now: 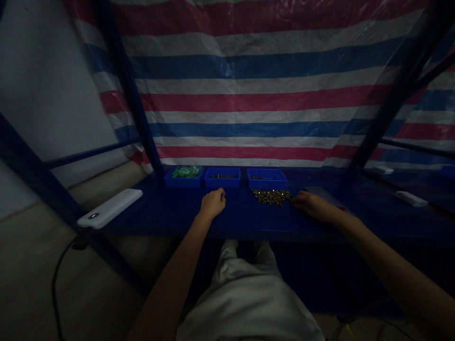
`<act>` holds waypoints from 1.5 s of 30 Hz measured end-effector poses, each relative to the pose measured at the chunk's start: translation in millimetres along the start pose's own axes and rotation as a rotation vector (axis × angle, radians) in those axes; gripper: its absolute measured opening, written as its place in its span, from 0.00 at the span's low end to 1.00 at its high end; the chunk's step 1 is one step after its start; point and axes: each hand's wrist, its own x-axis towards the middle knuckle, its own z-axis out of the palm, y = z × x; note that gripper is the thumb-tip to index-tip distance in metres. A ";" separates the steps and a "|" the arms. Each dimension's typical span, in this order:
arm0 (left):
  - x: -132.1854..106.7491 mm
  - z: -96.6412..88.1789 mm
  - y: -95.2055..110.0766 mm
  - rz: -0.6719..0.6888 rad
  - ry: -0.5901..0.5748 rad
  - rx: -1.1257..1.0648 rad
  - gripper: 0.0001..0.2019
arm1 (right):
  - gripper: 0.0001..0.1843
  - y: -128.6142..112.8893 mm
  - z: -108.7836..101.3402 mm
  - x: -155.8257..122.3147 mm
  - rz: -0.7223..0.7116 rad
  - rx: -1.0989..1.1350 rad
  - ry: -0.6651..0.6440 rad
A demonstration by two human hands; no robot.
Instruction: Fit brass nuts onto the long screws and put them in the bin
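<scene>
My left hand [213, 202] is closed over the blue table, just in front of the middle blue bin [222, 182]. Its fingers curl inward, and whatever they may hold is hidden. A loose pile of small brass-coloured metal pieces [272, 197] lies in front of the right blue bin [267, 183]. At the right edge of that pile is my right hand [313, 204], its fingers bent and pressed together; dim light hides what is between them. Some small metal pieces lie in the middle and right bins. Green pieces [186, 172] fill the left blue bin [170, 181].
A dark flat panel [324, 193] lies behind my right hand. On the left end of the table [234, 220] rests a long white device [111, 208], near a black cable [55, 279]. Blue frame posts [130, 90] rise at both sides, before a striped sheet [234, 102].
</scene>
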 end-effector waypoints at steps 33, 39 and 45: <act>1.4 2.9 -2.4 0.015 0.019 0.003 0.11 | 0.14 -23.2 20.9 -21.4 -0.033 0.107 0.343; 1.1 2.9 -2.4 0.012 0.018 -0.001 0.11 | 0.15 -21.3 20.6 -33.1 -0.073 0.184 0.256; -0.3 0.3 -0.8 0.007 0.005 -0.008 0.11 | 0.16 -22.9 19.9 -34.8 -0.068 0.197 0.228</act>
